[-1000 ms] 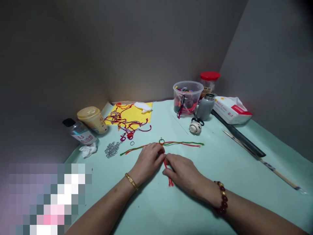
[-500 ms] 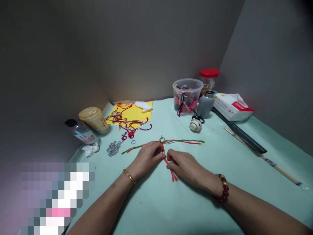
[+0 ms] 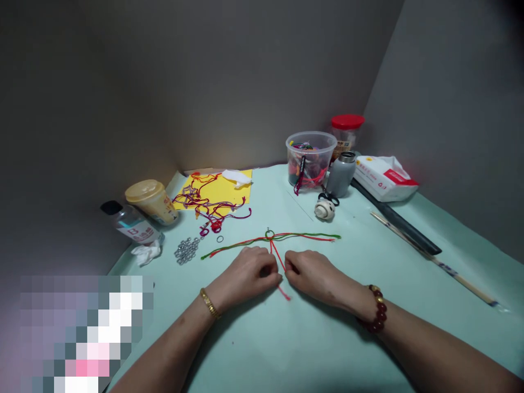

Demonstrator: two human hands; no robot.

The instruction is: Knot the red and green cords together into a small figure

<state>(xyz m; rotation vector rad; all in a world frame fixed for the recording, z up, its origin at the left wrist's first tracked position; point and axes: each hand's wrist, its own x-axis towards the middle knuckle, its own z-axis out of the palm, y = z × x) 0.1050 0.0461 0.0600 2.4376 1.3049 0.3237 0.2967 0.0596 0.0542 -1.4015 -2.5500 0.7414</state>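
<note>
At the middle of the table a small metal ring (image 3: 269, 235) carries red and green cords, spread out to the left and right in a line. Two red cord strands (image 3: 278, 255) run down from it toward me. My left hand (image 3: 256, 270) is closed in a pinch on one strand, whose frayed tail comes out below the fingers. Just to its right, my right hand (image 3: 309, 273) pinches the other strand, fingers curled over its end. The two hands nearly touch, and the strands part into a narrow V above them.
To the left lie a pile of metal rings (image 3: 187, 250), a crumpled tissue (image 3: 146, 252), a bottle (image 3: 135, 226) and a lidded cup (image 3: 153, 202). Cords cover yellow paper (image 3: 241, 194). Behind stand a clear tub (image 3: 311, 158) and grey flask (image 3: 341, 174); sticks (image 3: 442, 267) lie right.
Both hands have moved toward me along the red strands. The strands, lying together before, are now drawn apart, one in each hand. The right fingers have closed. The whole view has shifted slightly.
</note>
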